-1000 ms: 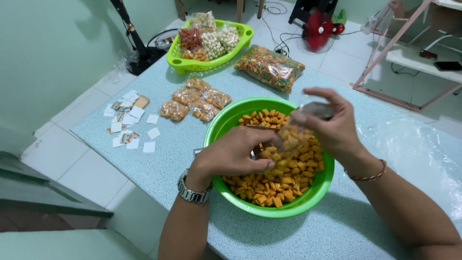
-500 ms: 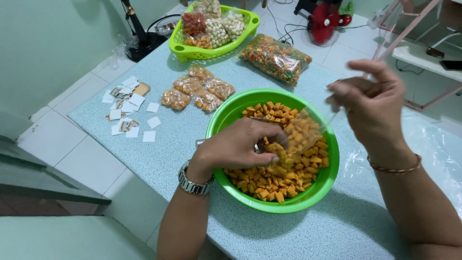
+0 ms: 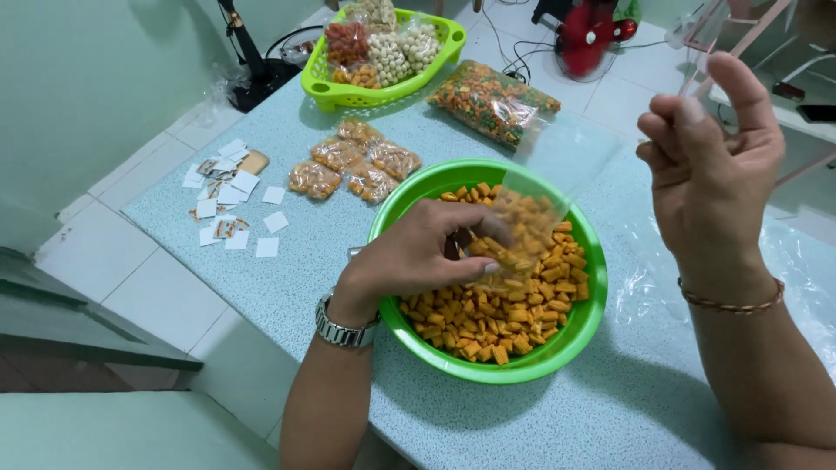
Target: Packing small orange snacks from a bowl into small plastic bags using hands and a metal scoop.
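Note:
A round green bowl (image 3: 522, 372) on the speckled table holds several orange square snacks (image 3: 488, 322). Above it, my left hand (image 3: 409, 257) grips the lower, filled part of a clear plastic bag (image 3: 531, 222) with orange snacks inside. The bag's empty top stretches up and right toward my right hand (image 3: 714, 165). That hand is raised beside the bowl with its fingers pinched at the bag's upper corner and the index finger pointing up. A metal watch sits on my left wrist and a thin bracelet on my right.
Small filled snack packets (image 3: 357, 170) lie behind the bowl, with paper labels (image 3: 228, 202) to their left. A lime basket (image 3: 318, 91) of snack bags and a large mixed-snack bag (image 3: 492, 100) sit at the back. Clear plastic sheeting (image 3: 784, 252) lies right. A red fan (image 3: 583, 39) stands on the floor.
My right hand has risen and moved right, pulling the bag's top up and stretching it. My left hand stays over the bowl, holding the bag's filled part.

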